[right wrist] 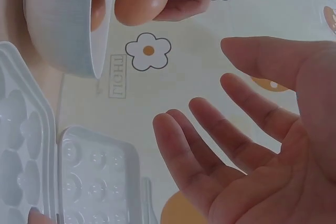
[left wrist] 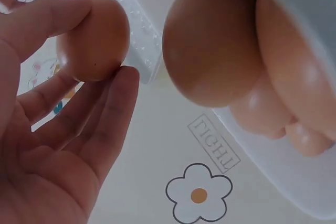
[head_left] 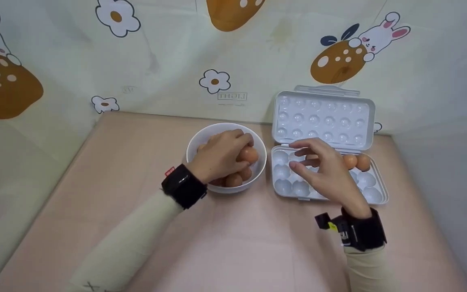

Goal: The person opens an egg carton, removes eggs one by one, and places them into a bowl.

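Observation:
Over the white bowl (head_left: 190, 156), my left hand (head_left: 221, 156) pinches a brown egg (head_left: 249, 155) between thumb and fingertips; the left wrist view shows this egg (left wrist: 97, 38) from close by. More brown eggs (head_left: 233, 180) lie in the bowl beneath. My right hand (head_left: 326, 172) hovers above the open white egg carton (head_left: 292, 194), its fingers apart and only slightly bent, with nothing between them in the right wrist view. Two brown eggs (head_left: 363, 162) sit in the carton's back row at the right, just beyond that hand, which hides some of the cups.
The carton's lid (head_left: 322, 119) stands raised behind it against a patterned cloth wall (head_left: 164, 56) of flowers and rabbits. A pinkish cloth (head_left: 233, 243) covers the table. The bowl stands left of the carton, a narrow gap between them.

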{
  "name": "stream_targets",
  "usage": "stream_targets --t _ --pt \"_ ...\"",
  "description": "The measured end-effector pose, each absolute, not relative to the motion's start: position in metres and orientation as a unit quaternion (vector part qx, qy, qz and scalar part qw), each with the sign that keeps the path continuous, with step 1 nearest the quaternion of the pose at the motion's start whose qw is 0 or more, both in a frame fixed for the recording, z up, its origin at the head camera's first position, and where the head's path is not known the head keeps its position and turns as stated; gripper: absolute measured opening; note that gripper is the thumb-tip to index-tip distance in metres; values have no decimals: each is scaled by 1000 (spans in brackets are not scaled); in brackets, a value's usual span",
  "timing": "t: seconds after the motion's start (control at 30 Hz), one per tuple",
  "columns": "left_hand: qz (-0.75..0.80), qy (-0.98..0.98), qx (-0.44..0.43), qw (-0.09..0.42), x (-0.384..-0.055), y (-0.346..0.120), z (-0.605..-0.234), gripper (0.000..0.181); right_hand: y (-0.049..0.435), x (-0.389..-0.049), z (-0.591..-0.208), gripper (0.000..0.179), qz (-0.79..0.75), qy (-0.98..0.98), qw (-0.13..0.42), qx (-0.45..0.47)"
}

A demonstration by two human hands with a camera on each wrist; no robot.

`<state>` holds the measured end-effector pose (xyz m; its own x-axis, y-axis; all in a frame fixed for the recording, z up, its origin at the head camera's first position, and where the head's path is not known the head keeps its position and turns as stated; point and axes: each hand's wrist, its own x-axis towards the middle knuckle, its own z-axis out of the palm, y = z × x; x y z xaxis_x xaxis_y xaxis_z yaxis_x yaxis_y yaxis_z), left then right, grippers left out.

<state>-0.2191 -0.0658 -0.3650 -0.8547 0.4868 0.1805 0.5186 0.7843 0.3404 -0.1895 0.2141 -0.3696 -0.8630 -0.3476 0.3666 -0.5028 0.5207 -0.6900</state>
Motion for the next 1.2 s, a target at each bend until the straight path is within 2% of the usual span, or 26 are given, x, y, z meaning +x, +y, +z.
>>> stream_targets --t 0.2,0.3,0.43,0.7,1.2 --pt "-135 -954 -268 -25 -229 -54 -359 23 215 -191 -370 40 417 -869 95 247" --pt "-120 -946 -300 -35 -234 -48 -360 15 216 -190 -370 39 420 -869 95 244" --pt "-101 -935 -338 -31 -239 -42 -363 10 216 -190 -370 39 416 -872 91 239" --pt "-86 -931 -352 -43 -246 -32 -365 9 217 -192 -369 38 415 -873 96 239" --pt "-87 -925 -369 6 -250 -23 -374 12 224 -194 -369 38 404 -883 90 219"
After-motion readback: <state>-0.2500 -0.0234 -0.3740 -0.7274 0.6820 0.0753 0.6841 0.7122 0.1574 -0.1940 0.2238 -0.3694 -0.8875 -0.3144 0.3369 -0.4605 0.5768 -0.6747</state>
